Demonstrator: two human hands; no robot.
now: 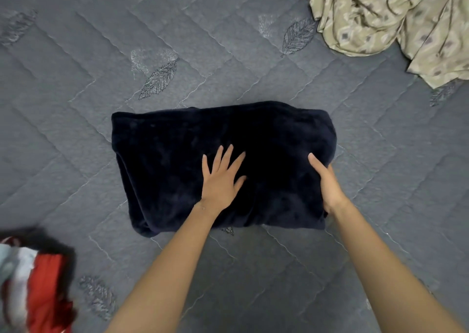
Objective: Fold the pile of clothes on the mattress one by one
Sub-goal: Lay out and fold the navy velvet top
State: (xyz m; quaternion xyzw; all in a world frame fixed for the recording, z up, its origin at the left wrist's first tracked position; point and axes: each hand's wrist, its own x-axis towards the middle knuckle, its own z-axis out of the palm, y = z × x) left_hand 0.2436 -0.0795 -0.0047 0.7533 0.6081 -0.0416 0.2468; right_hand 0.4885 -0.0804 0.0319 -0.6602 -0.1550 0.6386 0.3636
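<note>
A dark navy garment [175,152] of soft, plush-looking fabric lies in the middle of the frame on a grey quilted mattress [76,109], which is stitched with diagonal lines and leaf motifs. The garment is folded into a rough rectangle, wider than it is deep, with its left end somewhat rounded and bulging. The left hand [220,180] lies flat on top of it, just right of its centre, palm down with the fingers straight and spread, holding nothing. The right hand [328,186] is at the garment's right edge, toward the lower right corner. Its thumb lies along the top of the fabric while the fingers go down over the edge and out of sight, so it has hold of that edge. Both bare forearms reach in from the bottom of the frame. In the upper right corner a crumpled beige patterned cloth [390,15] lies on the mattress, well apart from the navy garment. At the lower left edge sits a blurred heap of red and white clothes [43,284], also apart from it.
</note>
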